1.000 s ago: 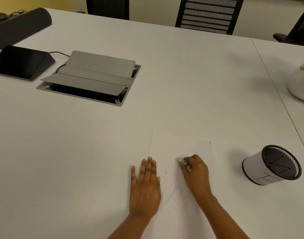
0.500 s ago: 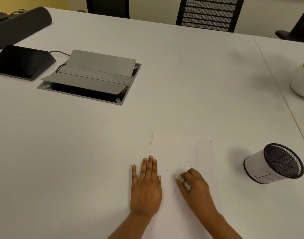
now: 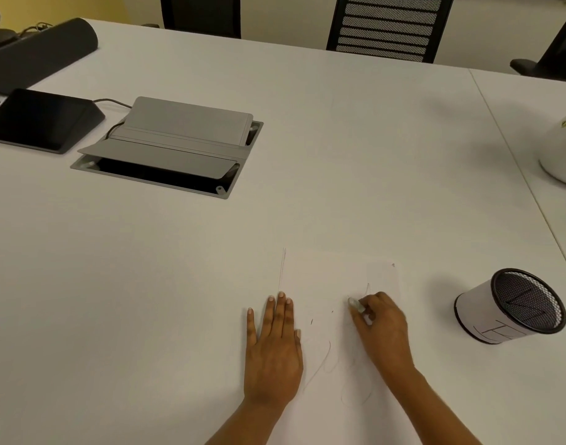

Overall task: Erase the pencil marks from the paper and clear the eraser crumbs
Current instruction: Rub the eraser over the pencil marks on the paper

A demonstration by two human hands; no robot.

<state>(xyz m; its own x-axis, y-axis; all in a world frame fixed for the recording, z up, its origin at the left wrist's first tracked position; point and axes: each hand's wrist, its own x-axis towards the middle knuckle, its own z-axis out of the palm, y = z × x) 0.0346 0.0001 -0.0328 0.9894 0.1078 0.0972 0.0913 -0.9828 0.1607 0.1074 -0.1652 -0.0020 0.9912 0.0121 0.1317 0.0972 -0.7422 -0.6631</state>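
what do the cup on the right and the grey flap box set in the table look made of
Cup: black wire mesh, probably metal, judging by the fine grid inside and dark rim; a matte white sleeve, likely paper, wraps the outside and bears drawn lines. Flap box: smooth matte grey lids, metal or plastic, cannot tell which; even dull sheen, no grain.

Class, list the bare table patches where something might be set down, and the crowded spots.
Free: the stretch between cable hatch and paper; table left of the left hand; a narrower gap between paper and mesh cup. Crowded: the paper, under the left hand and right hand gripping the eraser.
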